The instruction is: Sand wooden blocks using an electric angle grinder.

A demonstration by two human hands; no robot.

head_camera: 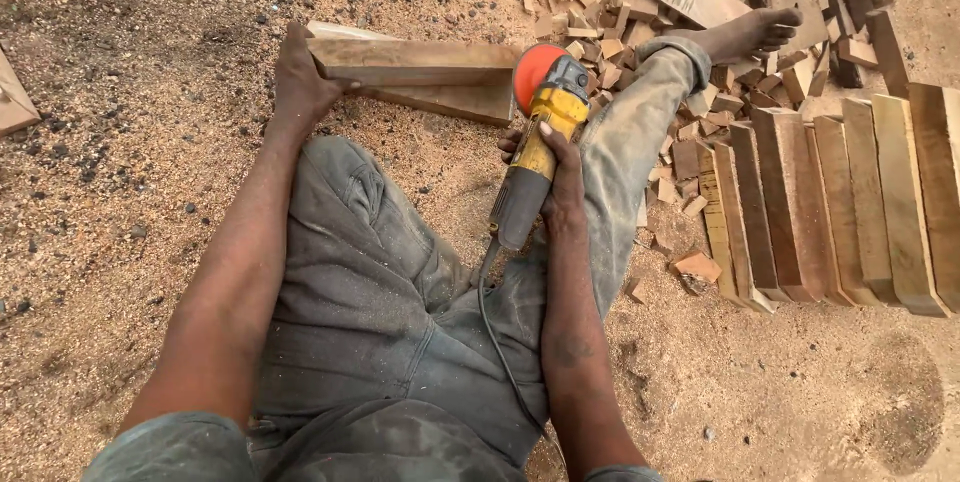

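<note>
1. Sitting on a sawdust floor [120,242], person has legs stretched out, grey trousers dusty, bare foot [755,30] resting by the scrap pile.
2. Left hand [298,77] is clamped over the near end of a plank [415,62], fingers wrapped on its top edge, holding it on edge.
3. Plank lies across in front of the knees, resting on a second board [450,100] under it.
4. Right hand [555,177] is closed round the body of a grinder [535,157], yellow casing, grey rear handle, thumb on top.
5. Grinder's orange disc [532,72] sits at the plank's right end, touching or just beside it; cannot tell which.
6. Black cord [495,327] runs from the grinder's tail down over the lap.
7. Offcuts [600,2], small wood blocks, are heaped beyond the right leg.
8. Row of blocks [840,202], cut to similar length, stands side by side on the right, well apart from the hands.
9. One small chip [697,266] lies near the row's left end.
</note>
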